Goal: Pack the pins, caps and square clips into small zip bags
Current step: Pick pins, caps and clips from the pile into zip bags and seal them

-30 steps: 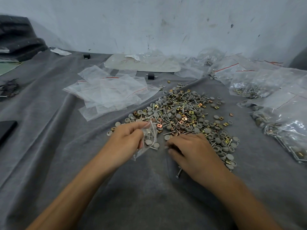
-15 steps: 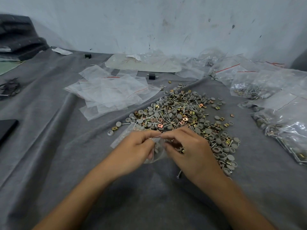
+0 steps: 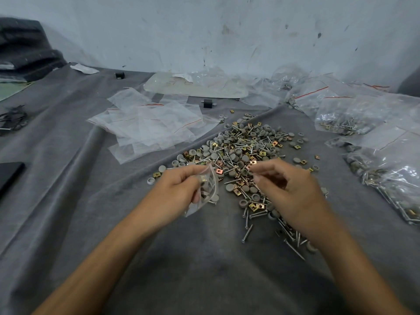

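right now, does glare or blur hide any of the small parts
Head view: soft, even light, only a faint shadow on the cloth near the bottom; glare streaks on the filled bags at the right hide some contents; the pile of parts is sharp; the wide lens stretches the edges.

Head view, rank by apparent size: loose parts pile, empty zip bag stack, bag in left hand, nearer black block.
Largest first:
loose parts pile
empty zip bag stack
held bag in left hand
nearer black block; farther back, true size unsure
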